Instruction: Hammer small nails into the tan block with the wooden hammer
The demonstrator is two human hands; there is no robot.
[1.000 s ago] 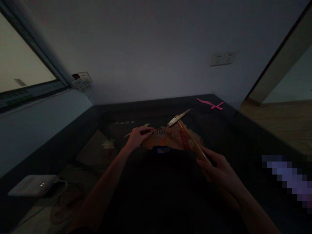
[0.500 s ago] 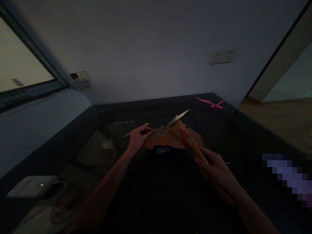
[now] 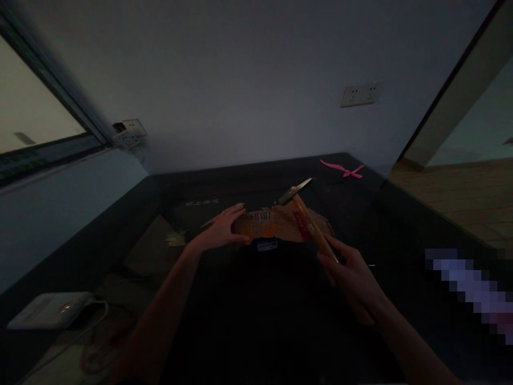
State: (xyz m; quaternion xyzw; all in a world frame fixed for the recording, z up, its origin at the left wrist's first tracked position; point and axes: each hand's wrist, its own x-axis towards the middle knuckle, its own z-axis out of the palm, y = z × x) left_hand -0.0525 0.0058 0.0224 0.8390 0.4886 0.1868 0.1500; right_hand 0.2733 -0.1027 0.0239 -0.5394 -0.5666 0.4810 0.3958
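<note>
My right hand [image 3: 350,267] is closed around the wooden handle of a hammer [image 3: 306,214]. Its metal head sits over the far edge of a brown, dotted, curved piece [image 3: 276,222] with orange patches and ragged edges, perhaps cardboard; I cannot tell whether they touch. A row of thin dark upright marks, possibly nails, shows on the piece's upper left. My left hand [image 3: 224,227] grips the left end, thumb on the near side and fingers on the far side. Below its near edge shows a blue item with a white label [image 3: 267,245].
A dark table [image 3: 264,321] stands against the wall. A pink ribbon-like strip [image 3: 347,170] lies at the far right corner. At the left is a white box-shaped device [image 3: 50,310] with a cable. Wall sockets [image 3: 359,95] are above; a blurred-out patch [image 3: 473,286] is at right.
My left hand has shifted from fingertips near the row of dark marks to a wider hold on the piece's left end. The hammer stays nearly in place.
</note>
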